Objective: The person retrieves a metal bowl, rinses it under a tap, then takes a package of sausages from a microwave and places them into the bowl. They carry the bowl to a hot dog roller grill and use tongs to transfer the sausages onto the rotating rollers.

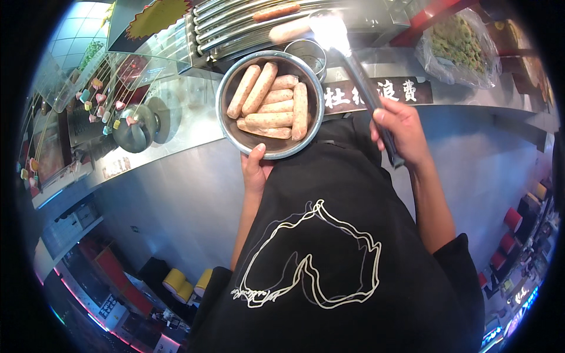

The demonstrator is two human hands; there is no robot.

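My left hand [256, 170] grips the near rim of a round stainless-steel bowl [222, 128], its thumb over the edge. Several pale, speckled sausages [269, 119] lie in the bowl. In my right hand [404, 130] is a pair of tongs with dark handles [364, 81]. Their metal head, washed out by glare, is over the near side of a roller grill [229, 31]. A pale sausage [289, 31] is at the tongs' tip; glare hides whether it is clamped. One redder sausage [277, 12] rests on the rollers farther back.
An empty-looking metal canister [309, 57] stands behind the bowl. Beside it, a dark sign with writing [388, 92] lies along the counter edge. To the right is a clear plastic bag of greenish food [459, 44]. Skewered sweets [99, 99] and a shiny metal sphere [134, 128] are at left.
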